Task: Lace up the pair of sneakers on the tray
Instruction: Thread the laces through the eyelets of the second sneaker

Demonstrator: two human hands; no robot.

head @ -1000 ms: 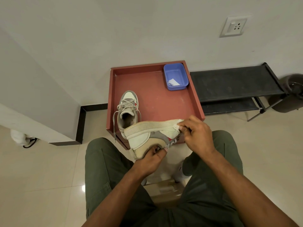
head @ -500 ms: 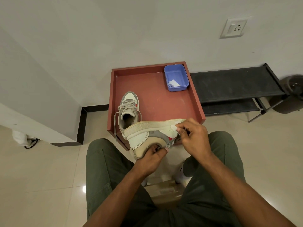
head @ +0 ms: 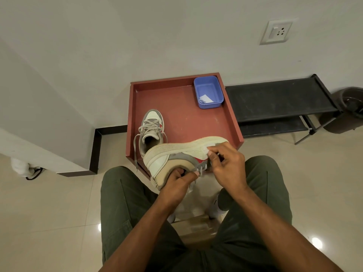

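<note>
I am lacing the second sneaker (head: 176, 154), holding it tipped on its side over the near edge of the red tray (head: 196, 122). My left hand (head: 174, 185) is gripping its heel end. My right hand (head: 227, 165) is pinching the lace (head: 198, 170) by the eyelets. The other sneaker (head: 151, 130) is sitting laced on the tray. Next, I think, I need to poke the lace tip through another hole.

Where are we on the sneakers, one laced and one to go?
Roughly. Done: the sneaker on the tray stands upright on the red tray with laces crossed over its tongue, ends hanging loose. In hand: the second sneaker is held on its side; the left hand grips its heel end, the right hand pinches lace near the eyelets. Left: finishing this one; its lacing is hidden, so progress is unclear.
</note>
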